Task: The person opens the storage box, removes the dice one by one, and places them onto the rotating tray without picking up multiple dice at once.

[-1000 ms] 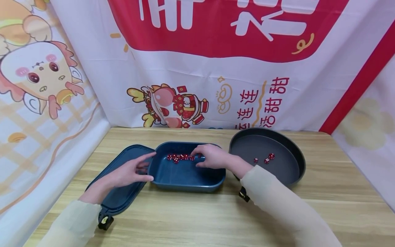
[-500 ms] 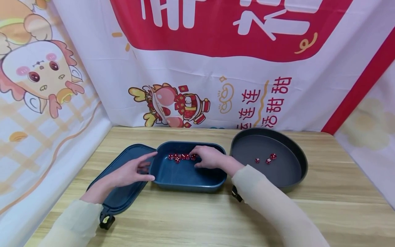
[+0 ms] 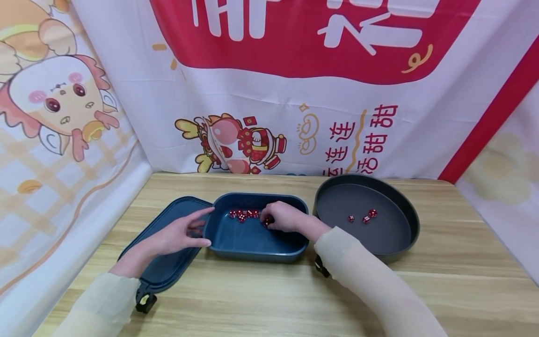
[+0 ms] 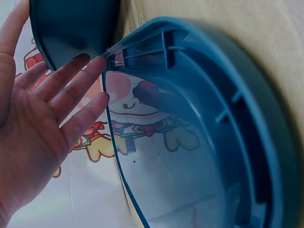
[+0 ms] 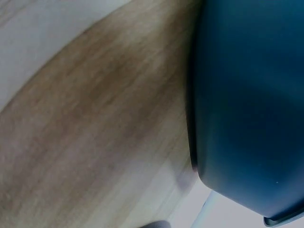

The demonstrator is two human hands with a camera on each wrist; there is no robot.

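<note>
Inside a dark blue rectangular box (image 3: pixel 258 257), my right hand (image 3: pixel 287 217) pinches a red die (image 3: pixel 267 223), mostly covered by the fingers. Several more red dice (image 3: pixel 244 214) lie along the box's back wall, just left of those fingertips. My left hand (image 3: pixel 178 235), fingers spread and fairly straight, rests at the left rim of the box above a blue lid (image 3: pixel 166 264). The left wrist view shows the left palm (image 4: pixel 40 114) and the lid's ridged edge (image 4: pixel 251 142). Only the box's outer wall (image 5: pixel 247 104) appears in the right wrist view; the right hand is hidden there.
A round dark grey pan (image 3: pixel 414 229) stands right of the box, partly behind the right forearm, with 3 red dice (image 3: pixel 367 219) in it. A black clip (image 3: pixel 145 304) sits at the lid's near end. Printed cloth (image 3: pixel 269 93) hangs behind the wooden table (image 3: pixel 236 299).
My right fingertips have closed on a die and drawn it slightly toward me, away from the row. The left hand stays at the rim.
</note>
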